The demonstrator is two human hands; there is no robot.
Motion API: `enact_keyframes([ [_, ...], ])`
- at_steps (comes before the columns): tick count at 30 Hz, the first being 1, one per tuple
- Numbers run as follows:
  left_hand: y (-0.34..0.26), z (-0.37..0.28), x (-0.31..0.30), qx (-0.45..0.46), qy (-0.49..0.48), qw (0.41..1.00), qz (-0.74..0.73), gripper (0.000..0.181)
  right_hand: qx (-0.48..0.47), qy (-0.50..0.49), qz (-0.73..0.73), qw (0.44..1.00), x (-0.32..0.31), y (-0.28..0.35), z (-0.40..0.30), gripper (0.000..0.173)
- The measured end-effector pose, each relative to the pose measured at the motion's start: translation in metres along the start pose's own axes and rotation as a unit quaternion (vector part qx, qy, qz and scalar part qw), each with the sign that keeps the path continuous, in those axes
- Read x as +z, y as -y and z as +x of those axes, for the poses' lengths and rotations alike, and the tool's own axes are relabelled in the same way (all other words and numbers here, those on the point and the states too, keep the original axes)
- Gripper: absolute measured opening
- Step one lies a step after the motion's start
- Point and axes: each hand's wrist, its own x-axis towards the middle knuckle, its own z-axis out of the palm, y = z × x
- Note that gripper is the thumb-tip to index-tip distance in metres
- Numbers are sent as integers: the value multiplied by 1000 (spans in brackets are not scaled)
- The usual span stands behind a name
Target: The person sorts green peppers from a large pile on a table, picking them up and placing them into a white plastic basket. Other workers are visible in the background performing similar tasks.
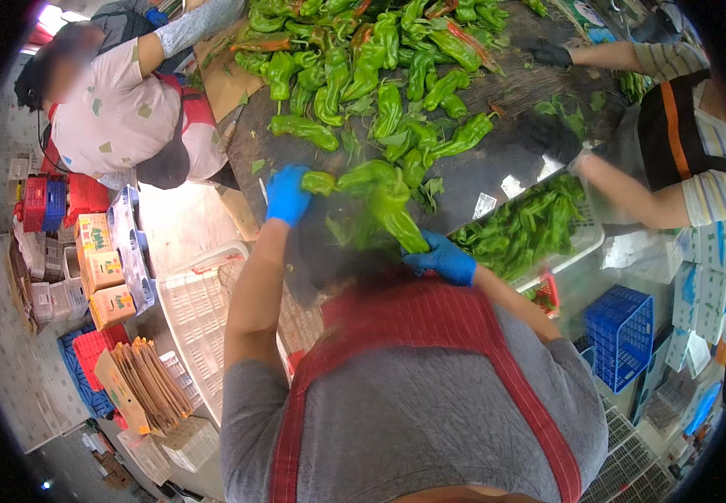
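Note:
My left hand (pixel 288 196), in a blue glove, is closed around the end of a short green pepper (pixel 319 183) at the table's near left. In its blue glove, my right hand (pixel 443 259) grips the lower end of a long green pepper (pixel 402 226) close to my red apron (pixel 413 314). Another curved green pepper (pixel 366 174) lies between my hands, partly blurred. Beyond them a large heap of green peppers (pixel 338 69), a few reddish, covers the dark tabletop (pixel 250 141). Loose leaves (pixel 431 192) are scattered among the peppers.
A white crate (pixel 592 242) of slender green peppers (pixel 526 220) stands at my right. Beside it a co-worker's dark-gloved hand (pixel 548 135) reaches over the table. Another person (pixel 118 113) works at far left. An off-white crate (pixel 193 314) sits by my left elbow; a blue crate (pixel 621 339) is at right.

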Motion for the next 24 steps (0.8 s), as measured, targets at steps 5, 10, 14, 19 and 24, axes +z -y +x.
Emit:
enact_keyframes([
  [5,6,21,-9,7,-117,982,-149,47,-6,-26,67,997,-20,-31,5,13],
  [10,-18,73,-29,111,-74,988,73,66,0,-83,130,988,-19,-37,11,9],
  [14,-35,93,-32,76,12,967,242,75,-27,-91,71,993,-16,-15,-7,11],
  [19,-39,95,-30,19,11,983,181,65,-87,-309,152,935,-37,-43,-41,17],
  [24,3,87,-18,13,-44,998,-53,61,-73,-561,188,803,-93,-122,-66,48],
])
